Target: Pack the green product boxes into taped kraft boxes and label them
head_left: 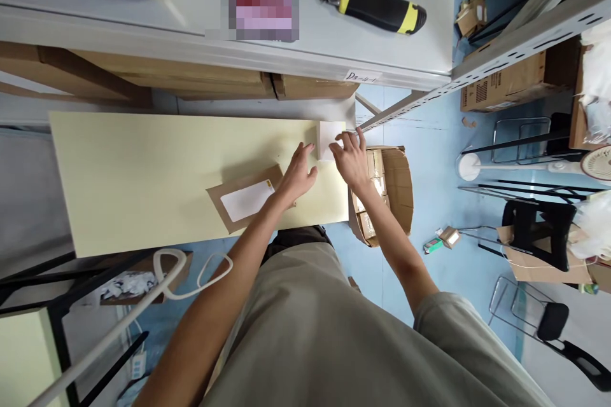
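Note:
A small white box (326, 140) sits at the right end of the pale yellow table (143, 178), close to its far edge. My right hand (352, 160) is over the right side of this box, its fingers bent and apart; whether the fingertips touch it I cannot tell. Just left of the box, my left hand (298, 173) hovers with thumb and fingers spread and nothing between them. Below and left of that hand lies a piece of brown cardboard (224, 219), with a white rectangular item (245, 201) on top that has a small yellow mark at one corner. My left forearm partly covers the cardboard.
Above the table, a grey shelf (191, 44) carries a black and yellow utility knife (379, 9). An open carton (398, 187) holding small brown boxes stands right of the table. A metal upright (477, 63) slants nearby, and a white looped stand (167, 267) is at lower left.

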The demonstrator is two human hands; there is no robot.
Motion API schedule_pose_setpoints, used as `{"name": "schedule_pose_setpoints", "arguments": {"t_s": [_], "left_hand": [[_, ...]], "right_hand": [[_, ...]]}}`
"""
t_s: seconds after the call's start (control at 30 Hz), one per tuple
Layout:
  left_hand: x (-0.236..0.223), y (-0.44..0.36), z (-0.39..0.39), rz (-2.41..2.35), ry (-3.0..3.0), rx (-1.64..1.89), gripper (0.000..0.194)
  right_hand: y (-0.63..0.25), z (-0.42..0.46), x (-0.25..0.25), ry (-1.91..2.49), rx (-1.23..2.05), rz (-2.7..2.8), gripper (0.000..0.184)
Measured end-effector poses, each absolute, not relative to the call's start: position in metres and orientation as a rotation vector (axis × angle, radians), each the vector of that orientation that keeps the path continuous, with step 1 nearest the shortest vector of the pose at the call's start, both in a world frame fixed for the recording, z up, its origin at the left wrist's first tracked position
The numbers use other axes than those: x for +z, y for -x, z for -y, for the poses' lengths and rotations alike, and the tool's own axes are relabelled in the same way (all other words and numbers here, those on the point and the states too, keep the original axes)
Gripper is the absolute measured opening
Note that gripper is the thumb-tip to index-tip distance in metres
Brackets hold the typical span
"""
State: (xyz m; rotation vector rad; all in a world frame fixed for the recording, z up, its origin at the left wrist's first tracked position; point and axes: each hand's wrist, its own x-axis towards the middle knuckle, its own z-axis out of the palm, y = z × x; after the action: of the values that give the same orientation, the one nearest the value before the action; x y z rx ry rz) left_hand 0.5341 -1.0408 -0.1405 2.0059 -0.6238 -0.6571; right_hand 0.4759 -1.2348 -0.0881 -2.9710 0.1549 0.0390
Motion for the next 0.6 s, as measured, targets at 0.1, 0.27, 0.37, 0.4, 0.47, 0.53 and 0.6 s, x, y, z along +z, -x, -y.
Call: {"name": "schedule_pose_setpoints", "arguments": {"t_s": [0.1, 0.27, 0.37, 0.4, 0.47, 0.53, 0.6], "left_hand": [[-0.148, -0.535, 1.048, 0.703, -2.028, -0.767, 0.072], [-0.150, -0.535, 1.058, 0.898, -2.151, -0.921, 0.077], [-0.145, -0.536, 1.063, 1.001, -2.252, -0.956, 0.078], [-0.143, -0.536, 1.064, 1.032, -2.276, -0.952, 0.078], [-0.139, -0.535, 1.067, 1.075, -2.320, -0.940, 0.076], [-0.133, -0.533, 1.069, 1.083, -2.368, -0.937, 0.076], [-0.129, -0.530, 1.072, 1.066, -2.410, -0.951, 0.076]], "right_hand": [[-0.437, 1.223, -0.082, 2.976, 0.025, -0.113, 0.030], [-0.394, 1.201, -0.102, 2.990, 0.082, -0.115, 0.026], [-0.383, 1.189, -0.119, 2.977, 0.097, -0.139, 0.024], [-0.381, 1.186, -0.123, 2.978, 0.098, -0.135, 0.024], [-0.379, 1.182, -0.128, 2.981, 0.108, -0.112, 0.025], [-0.378, 1.180, -0.132, 2.981, 0.131, -0.086, 0.027], [-0.377, 1.182, -0.135, 2.981, 0.161, -0.066, 0.028]]}}
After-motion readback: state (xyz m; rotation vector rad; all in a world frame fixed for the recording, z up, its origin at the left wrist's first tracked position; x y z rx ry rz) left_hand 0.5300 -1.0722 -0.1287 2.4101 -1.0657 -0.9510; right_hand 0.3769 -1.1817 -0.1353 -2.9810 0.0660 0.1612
